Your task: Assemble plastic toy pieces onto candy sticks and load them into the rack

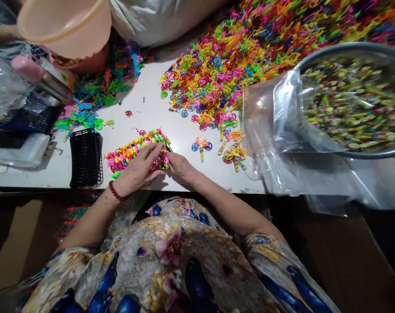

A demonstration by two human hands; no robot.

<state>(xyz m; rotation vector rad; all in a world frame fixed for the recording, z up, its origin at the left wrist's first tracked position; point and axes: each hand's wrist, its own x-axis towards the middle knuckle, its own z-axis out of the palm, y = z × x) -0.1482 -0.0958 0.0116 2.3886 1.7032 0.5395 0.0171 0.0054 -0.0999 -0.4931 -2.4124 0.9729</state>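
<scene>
Nearest the lens, at the bottom of the frame: a lap in a floral dress [171,261], both forearms reaching up toward the middle. Left hand [140,170], red bead bracelet [115,191] at the wrist, laid palm-down over the near end of a row of small coloured plastic toys [134,152], fingers spread and resting on it, not closed around it. Right hand [180,167] touching the same row at its right end, fingertips pinched on a piece there; exactly which piece, impossible to tell. Long axis of the row slanting from lower left to upper right, just inside the near edge of the white table [145,108].

Left of the row, a black plastic mesh basket [85,157], close to the table edge. Right of the hands, a loose toy bicycle [201,145] on bare tabletop, then clear plastic bags [282,130] overhanging the near edge.

Farther back: a metal basin [353,100] at the right, a large heap of coloured toy parts [249,56] across the top, a peach plastic bowl [67,26] at upper left. Bare white strip between hands and heap.
</scene>
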